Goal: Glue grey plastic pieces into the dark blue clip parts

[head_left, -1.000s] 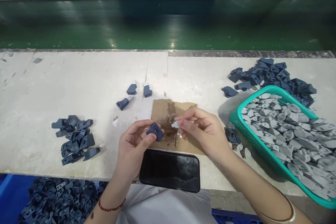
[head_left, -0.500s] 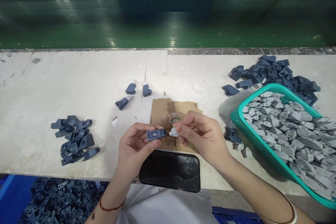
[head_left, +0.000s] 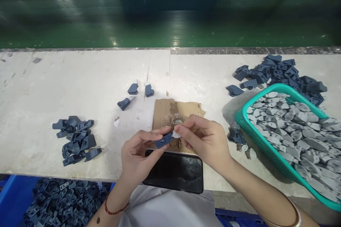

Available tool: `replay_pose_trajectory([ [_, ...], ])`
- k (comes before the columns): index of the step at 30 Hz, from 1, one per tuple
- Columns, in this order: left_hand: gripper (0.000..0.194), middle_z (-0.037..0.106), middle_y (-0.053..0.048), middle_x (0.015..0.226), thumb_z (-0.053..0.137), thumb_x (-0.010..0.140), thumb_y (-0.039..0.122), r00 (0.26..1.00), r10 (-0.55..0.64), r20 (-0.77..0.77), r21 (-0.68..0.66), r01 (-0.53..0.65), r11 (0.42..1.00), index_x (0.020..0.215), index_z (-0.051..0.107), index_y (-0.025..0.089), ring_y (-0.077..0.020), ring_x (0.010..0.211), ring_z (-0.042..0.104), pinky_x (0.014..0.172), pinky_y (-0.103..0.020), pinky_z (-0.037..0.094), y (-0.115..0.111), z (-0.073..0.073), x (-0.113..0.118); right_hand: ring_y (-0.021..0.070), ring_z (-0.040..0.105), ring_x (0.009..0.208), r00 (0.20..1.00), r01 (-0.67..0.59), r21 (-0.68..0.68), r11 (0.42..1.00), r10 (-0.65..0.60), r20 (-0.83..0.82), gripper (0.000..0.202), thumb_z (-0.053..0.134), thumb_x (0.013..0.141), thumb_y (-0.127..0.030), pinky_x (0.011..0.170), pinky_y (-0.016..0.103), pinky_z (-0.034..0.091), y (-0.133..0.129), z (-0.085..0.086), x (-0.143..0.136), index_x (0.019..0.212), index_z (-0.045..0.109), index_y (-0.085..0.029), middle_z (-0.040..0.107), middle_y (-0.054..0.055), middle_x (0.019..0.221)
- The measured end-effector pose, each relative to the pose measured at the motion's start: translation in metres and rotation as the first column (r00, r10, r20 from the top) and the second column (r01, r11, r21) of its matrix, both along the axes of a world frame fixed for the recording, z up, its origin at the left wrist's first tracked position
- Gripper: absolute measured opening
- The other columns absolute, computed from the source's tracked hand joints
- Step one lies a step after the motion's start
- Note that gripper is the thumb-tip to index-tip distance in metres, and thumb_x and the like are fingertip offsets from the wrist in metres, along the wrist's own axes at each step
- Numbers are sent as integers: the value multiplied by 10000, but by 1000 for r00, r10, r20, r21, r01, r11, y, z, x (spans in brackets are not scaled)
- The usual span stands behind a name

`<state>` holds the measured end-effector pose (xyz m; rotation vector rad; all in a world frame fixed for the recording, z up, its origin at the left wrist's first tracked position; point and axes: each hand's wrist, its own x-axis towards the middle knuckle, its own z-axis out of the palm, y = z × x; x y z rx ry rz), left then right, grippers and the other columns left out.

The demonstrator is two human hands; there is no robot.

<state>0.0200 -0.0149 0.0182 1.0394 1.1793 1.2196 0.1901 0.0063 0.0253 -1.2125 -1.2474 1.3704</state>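
Between the thumb and fingers of my left hand [head_left: 142, 149] is a dark blue plastic part [head_left: 163, 140], tilted up to the right. My right hand [head_left: 205, 140] pinches a small light grey plastic piece [head_left: 176, 134] against the right end of the blue part. How far the grey piece sits inside it is hidden by my fingertips. Beneath my hands lies a stained piece of cardboard [head_left: 162, 113] with a small round metal object [head_left: 178, 122] on it. A black smartphone [head_left: 176, 173] rests at the table edge just below.
A teal basket [head_left: 241, 115] of grey pieces stands right, near a pile of blue parts [head_left: 277, 72]. More blue parts [head_left: 77, 140] lie left; several with grey tips [head_left: 133, 88] lie mid-table. A blue bin [head_left: 13, 198] is lower left, a green conveyor belt [head_left: 170, 21] beyond.
The blue part has tilted, its right end up, and moved slightly right. The grey piece, apart from it before, now meets its end. My left fingers have shifted on the part.
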Motion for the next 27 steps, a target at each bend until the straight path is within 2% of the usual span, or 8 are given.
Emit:
replay_pose_trajectory([
  [7, 125, 831, -36, 1060, 793, 842, 135, 998, -12, -69, 70, 16, 997, 870, 725, 236, -246, 1034, 786, 821, -312, 675, -4, -8, 0, 85, 541, 471, 990, -41, 34, 999, 36, 135, 264, 612, 977, -346, 453, 195, 414, -1, -7, 0, 755, 601, -203, 610, -29, 563],
  [10, 150, 811, -35, 1144, 761, 873, 136, 986, -111, -126, 146, 129, 981, 965, 706, 241, -231, 1120, 755, 934, -324, 642, 1, -10, -6, 89, 536, 480, 994, -23, 21, 1000, 20, 108, 289, 620, 969, -372, 450, 198, 409, 1, -8, 1, 739, 585, -202, 601, -29, 561],
  [12, 296, 749, -51, 1283, 753, 887, 168, 960, -205, -192, 182, 240, 953, 1157, 669, 259, -233, 1215, 701, 1013, -349, 599, 6, -6, -10, 83, 498, 465, 995, 13, 30, 999, -16, 98, 295, 633, 960, -378, 432, 199, 384, 1, -6, 1, 729, 580, -203, 574, -40, 547],
  [15, 389, 672, -66, 1342, 667, 962, 276, 865, -346, -362, 93, 403, 910, 1339, 573, 274, -232, 1229, 653, 1020, -351, 554, 14, 9, -17, 71, 467, 460, 991, 9, 99, 995, -22, 130, 237, 640, 961, -335, 429, 197, 359, -2, -3, 1, 765, 610, -205, 570, -54, 564],
  [17, 230, 708, -54, 1169, 541, 1032, 337, 763, -464, -450, -51, 498, 866, 1228, 615, 244, -218, 1084, 680, 903, -326, 553, 19, 18, -21, 68, 494, 487, 986, -50, 169, 984, 22, 165, 189, 635, 969, -299, 450, 194, 369, -3, -2, 2, 805, 626, -205, 615, -49, 620],
  [19, 244, 706, -36, 991, 456, 1063, 386, 676, -553, -487, -169, 549, 819, 1077, 630, 215, -206, 927, 677, 780, -311, 523, 21, 24, -24, 69, 524, 522, 974, -119, 223, 968, 70, 215, 155, 622, 982, -283, 477, 193, 387, -2, -1, 3, 849, 624, -204, 651, -42, 680],
  [23, 262, 667, -25, 974, 399, 1078, 404, 640, -603, -476, -201, 588, 783, 1075, 578, 213, -196, 890, 633, 771, -308, 479, 20, 26, -26, 95, 521, 564, 875, -303, 328, 895, 125, 469, 231, 496, 1053, -313, 542, 221, 407, 3, 0, 8, 876, 580, -190, 606, -32, 678],
  [27, 270, 637, -20, 900, 368, 1080, 385, 643, -617, -454, -220, 590, 777, 975, 543, 210, -194, 834, 608, 726, -301, 457, 18, 23, -22, 129, 479, 580, 708, -431, 494, 756, -57, 704, 439, 296, 1107, -285, 564, 261, 377, 4, -1, 6, 750, 532, -188, 569, 1, 649],
])
